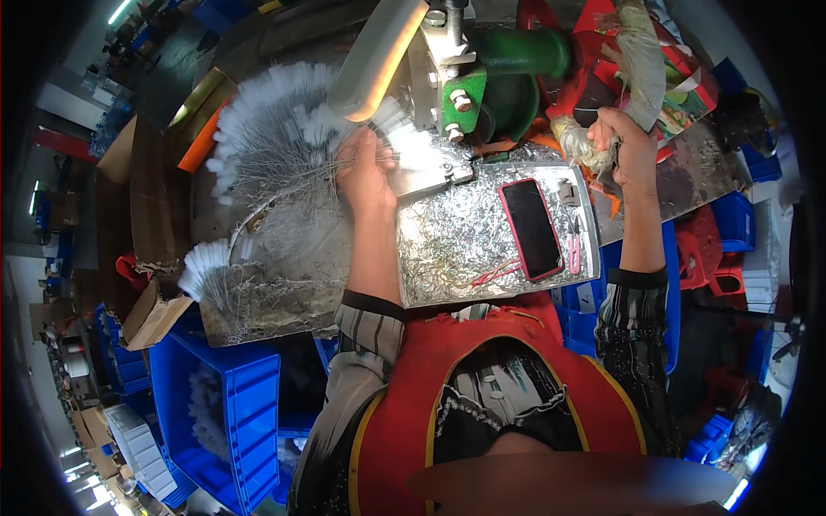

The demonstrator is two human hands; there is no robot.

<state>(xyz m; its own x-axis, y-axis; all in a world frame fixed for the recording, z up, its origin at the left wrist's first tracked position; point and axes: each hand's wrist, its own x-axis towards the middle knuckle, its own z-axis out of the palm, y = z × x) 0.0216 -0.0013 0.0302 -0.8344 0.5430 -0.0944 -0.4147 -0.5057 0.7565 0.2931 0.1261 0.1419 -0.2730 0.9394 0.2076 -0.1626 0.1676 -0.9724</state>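
Observation:
My left hand [368, 172] is closed, thumb up, beside a metal fixture [430, 178] below the press. What its fingers pinch is lost among thin wires and glare. Just left of it fans a big pile of white-bristled brushes [267, 112] with thin wire stems. My right hand [626, 148] is wrapped round the lower end of a lever handle [641, 77], which is bound in pale, worn wrapping. That lever stands beside the green hand press [520, 53], whose bolted head [462, 101] is above and right of my left hand. A lit lamp [374, 64] shines over the fixture.
A foil-covered board [452, 249] in front of me carries a phone in a pink case [531, 230], a small pink-handled tool [574, 248] and a small metal piece [568, 193]. Left are a cardboard box [155, 198] and a blue bin [249, 421]. A smaller brush bunch [206, 271] lies at the table's left.

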